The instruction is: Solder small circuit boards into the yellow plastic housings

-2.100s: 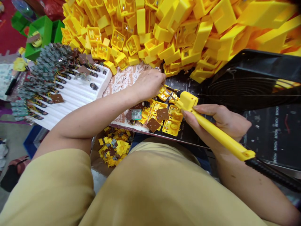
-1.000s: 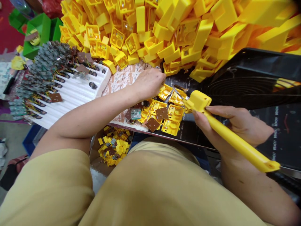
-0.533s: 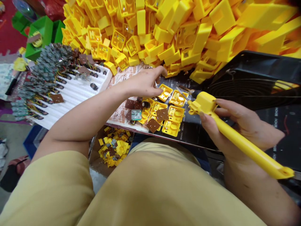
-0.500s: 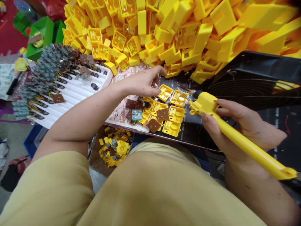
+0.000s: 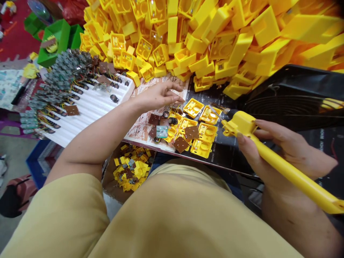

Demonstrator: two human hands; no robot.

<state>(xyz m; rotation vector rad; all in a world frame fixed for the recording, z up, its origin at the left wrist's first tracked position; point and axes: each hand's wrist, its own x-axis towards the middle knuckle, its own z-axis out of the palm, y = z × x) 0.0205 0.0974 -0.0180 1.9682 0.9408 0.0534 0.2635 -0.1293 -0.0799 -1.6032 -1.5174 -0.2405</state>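
Observation:
My right hand [image 5: 282, 150] grips a long yellow soldering iron [image 5: 266, 154], its metal tip [image 5: 215, 111] hovering just above a yellow square tray [image 5: 209, 115] on the black board. My left hand [image 5: 158, 95] hovers palm down, fingers spread, over the patterned sheet just left of another yellow tray [image 5: 194, 107]; it holds nothing. Below it lie brown circuit squares [image 5: 191, 132], a small green board [image 5: 161, 131] and several more yellow trays [image 5: 201, 147].
A huge heap of yellow plastic housings [image 5: 204, 39] fills the back. A white ribbed tray [image 5: 91, 107] with wired grey parts stands at left, green bins [image 5: 57, 39] behind it. A box of assembled yellow pieces [image 5: 131, 166] sits below the table edge. A black fan grille [image 5: 282, 104] is at right.
My left hand lifted off the yellow trays, opened and drew back to the left. The soldering iron pulled away to the right of the trays.

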